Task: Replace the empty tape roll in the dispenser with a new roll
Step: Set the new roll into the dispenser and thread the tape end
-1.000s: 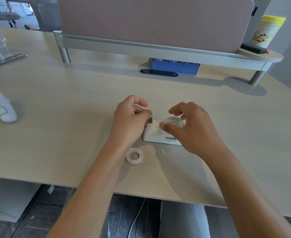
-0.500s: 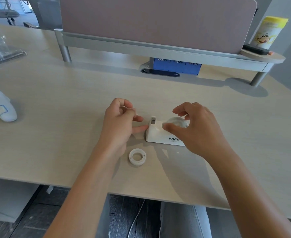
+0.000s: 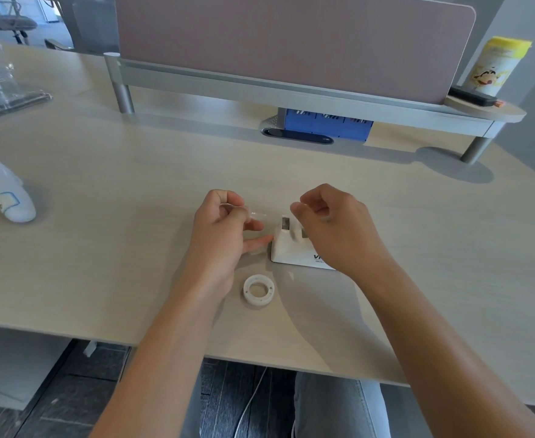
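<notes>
A white tape dispenser stands on the desk, its cutter end facing left. My right hand hovers over its rear half with the fingers curled and pinched together, and it hides the roll seat. My left hand is just left of the dispenser. Its thumb and forefinger pinch a short clear strip of tape, and one lower finger reaches toward the dispenser's front. A white empty roll core lies flat on the desk in front of the dispenser, between my forearms.
A white handheld controller lies at the far left. A clear plastic stand sits at the back left. Behind are a pink divider panel on a grey rail, a blue box and a yellow canister. The desk's front edge is close.
My right hand has lifted off the roll in the dispenser and curled shut above it. My left hand drew back to the left from the cutter, holding a clear strip.
</notes>
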